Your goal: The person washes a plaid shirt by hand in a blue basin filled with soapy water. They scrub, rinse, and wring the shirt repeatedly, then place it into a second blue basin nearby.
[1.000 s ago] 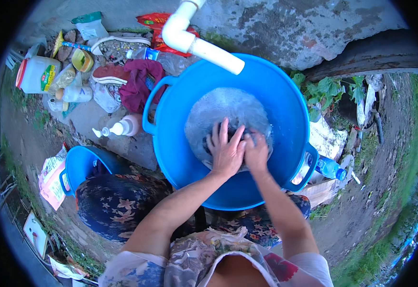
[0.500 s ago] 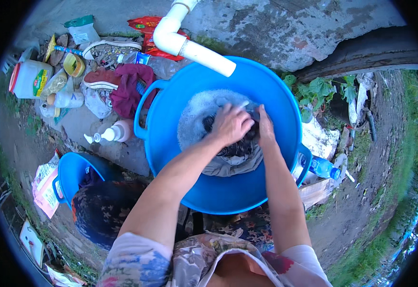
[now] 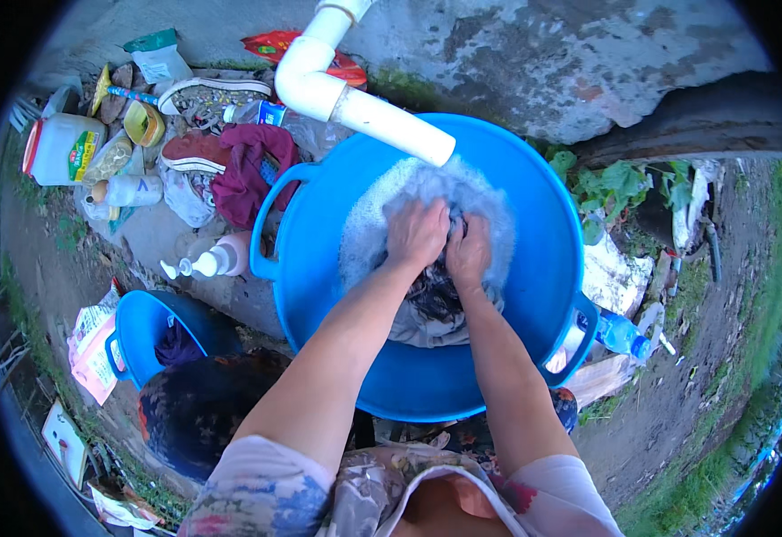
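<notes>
A large blue tub point(image 3: 534, 233) holds foamy water and a soaked grey and dark garment point(image 3: 434, 295). My left hand point(image 3: 418, 231) presses into the upper part of the cloth with its fingers curled round it. Close beside it, my right hand point(image 3: 469, 251) grips a bunched part of the same garment. Both sets of fingertips sink partly into cloth and suds. White suds point(image 3: 364, 210) ring the laundry.
A white drainpipe point(image 3: 391, 121) ends over the tub's far rim. At left are a pump bottle point(image 3: 221, 257), a maroon cloth point(image 3: 252, 170), shoes point(image 3: 196, 150) and a smaller blue bucket point(image 3: 145, 331). A plastic bottle point(image 3: 622, 336) lies by the right handle.
My right hand has moved left and down, close to my left hand. The garment is bunched between them, and the suds have spread to the right. The view has shifted slightly.
</notes>
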Demonstrator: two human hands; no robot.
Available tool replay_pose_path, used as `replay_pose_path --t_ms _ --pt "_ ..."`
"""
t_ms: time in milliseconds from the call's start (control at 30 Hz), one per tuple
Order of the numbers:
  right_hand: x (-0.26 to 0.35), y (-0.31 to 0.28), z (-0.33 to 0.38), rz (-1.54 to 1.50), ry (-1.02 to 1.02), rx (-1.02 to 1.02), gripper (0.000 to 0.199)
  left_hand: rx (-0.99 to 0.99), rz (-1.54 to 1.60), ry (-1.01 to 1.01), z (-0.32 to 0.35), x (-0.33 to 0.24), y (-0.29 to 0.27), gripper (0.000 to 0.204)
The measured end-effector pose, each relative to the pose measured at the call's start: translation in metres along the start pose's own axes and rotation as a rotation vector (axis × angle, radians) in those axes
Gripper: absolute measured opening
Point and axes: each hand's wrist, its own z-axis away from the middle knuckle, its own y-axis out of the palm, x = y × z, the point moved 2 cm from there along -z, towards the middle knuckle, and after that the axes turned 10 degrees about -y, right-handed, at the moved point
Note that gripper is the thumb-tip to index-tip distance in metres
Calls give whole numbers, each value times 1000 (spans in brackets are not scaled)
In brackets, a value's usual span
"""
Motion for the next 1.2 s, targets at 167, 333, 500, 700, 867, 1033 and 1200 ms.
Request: replay_pose_path --t_ms 167,333,500,700,867,1033,1200 --pt "-19 -53 -17 -755 562 111 51 60 227 354 31 -33 -27 24" --pt "30 -63 77 1 -93 -40 27 -204 146 78 92 2 -24 36" --pt "22 -19 63 134 -198 37 21 -57 167 57 63 30 -6 27" --pt "-6 -18 -3 64 283 241 39 171 23 79 2 -16 0 22" --pt "-15 -77 19 -316 401 361 39 46 615 254 47 -41 -51 29" --pt "53 -39 112 277 38 132 43 -200 20 112 76 21 -24 34" --pt "29 -8 63 172 -92 55 32 -169 -27 -5 31 30 -5 28"
